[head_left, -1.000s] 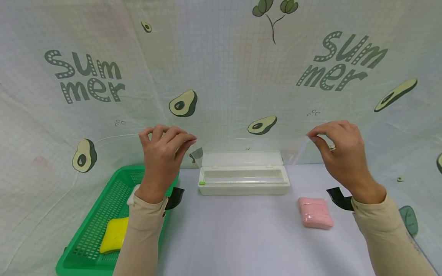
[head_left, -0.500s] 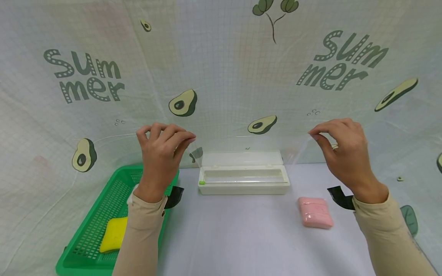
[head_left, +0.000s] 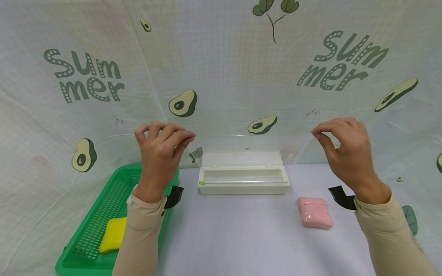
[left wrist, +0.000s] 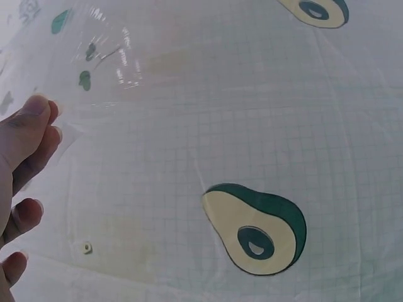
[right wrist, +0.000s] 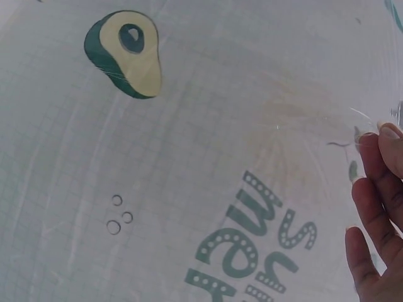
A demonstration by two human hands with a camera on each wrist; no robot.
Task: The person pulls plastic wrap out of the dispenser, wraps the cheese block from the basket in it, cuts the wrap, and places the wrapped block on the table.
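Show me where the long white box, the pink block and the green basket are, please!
White box (head_left: 243, 190): head view, on its front wall.
Pink block (head_left: 315, 213): head view, on the middle of its top.
Green basket (head_left: 86, 271): head view, on its near rim.

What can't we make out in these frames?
White thing, head view: partly behind left arm; identity unclear.
Yellow block, head view: right end behind same arm.
Film, head view: too transparent to trace fully.
Left hand, left wrist view: cut off by left edge.
Right hand, right wrist view: cut off by right edge.
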